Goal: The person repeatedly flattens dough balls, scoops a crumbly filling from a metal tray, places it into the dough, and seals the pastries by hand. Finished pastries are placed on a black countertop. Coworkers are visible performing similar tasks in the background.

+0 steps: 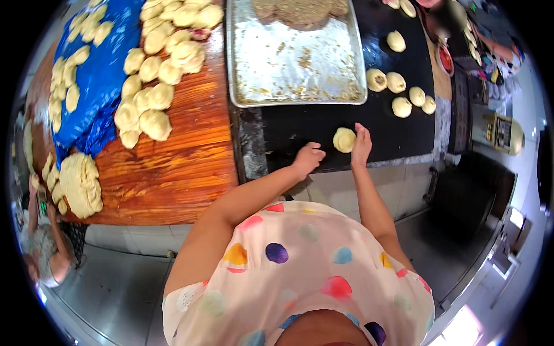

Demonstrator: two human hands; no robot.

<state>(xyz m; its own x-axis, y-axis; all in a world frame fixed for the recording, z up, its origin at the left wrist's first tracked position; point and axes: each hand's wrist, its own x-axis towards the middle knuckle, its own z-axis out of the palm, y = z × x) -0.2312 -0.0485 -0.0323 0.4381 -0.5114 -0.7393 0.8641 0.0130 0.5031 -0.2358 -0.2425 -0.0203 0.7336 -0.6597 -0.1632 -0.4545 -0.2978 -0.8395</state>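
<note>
Currently the right hand is cupping, open, a dough round on the black tabletop, the left hand resting loosely curled and empty; five shaped rounds are sitting beyond, many dough lumps waiting.

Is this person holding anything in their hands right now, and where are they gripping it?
Nothing is lifted. The right hand touches the right side of a round, pale dough piece lying on the black counter; the left hand rests beside it, empty.
</note>
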